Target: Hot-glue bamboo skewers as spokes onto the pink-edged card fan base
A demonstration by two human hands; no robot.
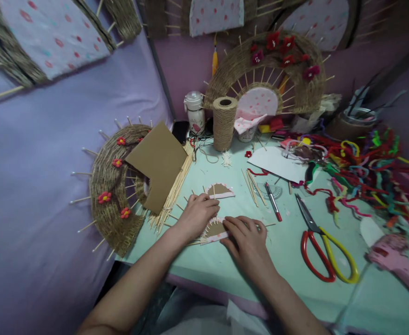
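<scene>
A half-round piece of brown cardboard (216, 229) with a pink-spotted cloth edge lies near the table's front, thin wooden sticks fanning out from its curve. My right hand (248, 237) grips its right side, thumb at the straight edge and fingers over the top. Bent over its upper left is my left hand (197, 215), fingers together; what lies under the fingertips is hidden. Just behind is a smaller-looking half-round piece (221, 190) with a similar cloth edge. Loose sticks (254, 188) and a red-tipped pen (273, 201) lie to the right, by a clear protractor (272, 190).
Scissors (318, 232) and a pink glue gun (396, 260) lie at right, before tangled pipe cleaners (358, 167). A twine spool (224, 123) and bottle (194, 113) stand behind. Folded cardboard (158, 160) covers a stick bundle beside a twine-woven arch (108, 186).
</scene>
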